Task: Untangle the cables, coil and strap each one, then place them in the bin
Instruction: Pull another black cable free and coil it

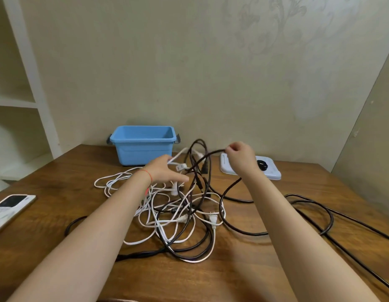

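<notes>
the right hand (240, 156) pinches a thick black rubber cable (207, 154) between curled fingertips, holding a loop of it raised. the left hand (165, 171), wearing a thin red string bracelet (146, 173), has its fingers hooked around a thin white cable (178, 156) lifted from the tangled heap of black and white cables (180, 214) lying just below both hands on the brown wooden table (232, 275). the empty blue plastic bin (143, 144) stands just beyond the left hand.
</notes>
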A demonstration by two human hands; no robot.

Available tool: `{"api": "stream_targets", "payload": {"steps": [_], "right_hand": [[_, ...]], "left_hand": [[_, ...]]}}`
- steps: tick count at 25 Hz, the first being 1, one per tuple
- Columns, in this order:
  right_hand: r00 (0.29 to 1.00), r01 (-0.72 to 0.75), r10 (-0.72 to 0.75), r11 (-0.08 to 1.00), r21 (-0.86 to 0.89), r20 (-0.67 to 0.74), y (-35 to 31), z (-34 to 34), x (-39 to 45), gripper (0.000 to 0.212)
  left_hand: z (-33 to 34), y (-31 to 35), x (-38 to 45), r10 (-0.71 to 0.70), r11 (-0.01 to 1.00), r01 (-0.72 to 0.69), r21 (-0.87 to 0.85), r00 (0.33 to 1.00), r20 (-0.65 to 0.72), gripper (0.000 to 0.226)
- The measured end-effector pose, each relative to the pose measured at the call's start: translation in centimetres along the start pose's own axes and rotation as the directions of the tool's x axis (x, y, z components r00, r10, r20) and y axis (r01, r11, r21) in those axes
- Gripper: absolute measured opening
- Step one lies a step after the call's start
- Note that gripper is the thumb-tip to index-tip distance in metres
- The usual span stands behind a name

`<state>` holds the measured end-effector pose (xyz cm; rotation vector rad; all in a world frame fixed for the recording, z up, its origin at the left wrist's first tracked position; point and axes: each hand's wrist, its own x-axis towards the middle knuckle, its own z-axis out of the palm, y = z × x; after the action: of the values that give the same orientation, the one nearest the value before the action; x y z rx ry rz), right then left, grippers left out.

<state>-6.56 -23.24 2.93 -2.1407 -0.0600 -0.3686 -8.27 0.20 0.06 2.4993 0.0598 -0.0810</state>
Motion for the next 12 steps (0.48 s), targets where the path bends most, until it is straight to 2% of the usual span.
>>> {"api": "stream_targets", "payload": {"steps": [2,3,4,5,6,7,9,10,12], "right_hand": [[0.983,0.094,-0.046,0.957,-0.275,0.176,0.1,1.0,-0.2,0.026],[0.968,0.171,-0.086,0.914,-0.369,0.235,0.0,1.6,-0.6,0.024],[0.955,0.239,-0.138,0.883,-0.403,0.264,-0.2,2.2,-1.0,0.022],[0.941,0.293,-0.200,0.885,-0.361,0.272,-0.5,2.5,-1.5,0.021],[0.934,0.310,-0.253,0.926,-0.217,0.254,-1.1,2.5,-1.7,0.019],[0.939,0.285,-0.279,0.959,-0.001,0.200,-1.9,2.2,-2.1,0.017],[0.974,0.211,-0.228,0.900,0.382,0.001,-3.4,0.7,-2.5,0.016],[0.983,0.186,-0.166,0.860,0.475,-0.083,-3.8,-0.1,-2.4,0.017],[0.986,0.132,-0.063,0.862,0.489,-0.156,-3.6,-1.3,-1.9,0.019]], "left_hand": [[-0.2,1.8,0.0,0.068,0.995,-0.054,0.090,0.984,-0.163,0.063],[-0.1,2.7,-0.1,0.137,0.989,-0.123,0.077,0.964,-0.229,0.044],[0.2,3.4,0.0,0.217,0.975,-0.221,0.008,0.947,-0.238,0.032],[0.7,3.9,-0.2,0.279,0.952,-0.298,-0.076,0.940,-0.194,0.027],[1.3,4.1,-0.4,0.324,0.929,-0.342,-0.139,0.936,-0.137,0.024],[1.8,4.0,-0.4,0.332,0.922,-0.346,-0.173,0.937,-0.107,0.020],[2.3,3.1,-0.2,0.269,0.939,-0.296,-0.177,0.949,-0.162,0.007],[2.2,2.4,0.0,0.215,0.956,-0.249,-0.157,0.955,-0.205,0.010],[1.7,1.0,0.1,0.103,0.992,-0.118,-0.034,0.950,-0.296,0.021]]}}
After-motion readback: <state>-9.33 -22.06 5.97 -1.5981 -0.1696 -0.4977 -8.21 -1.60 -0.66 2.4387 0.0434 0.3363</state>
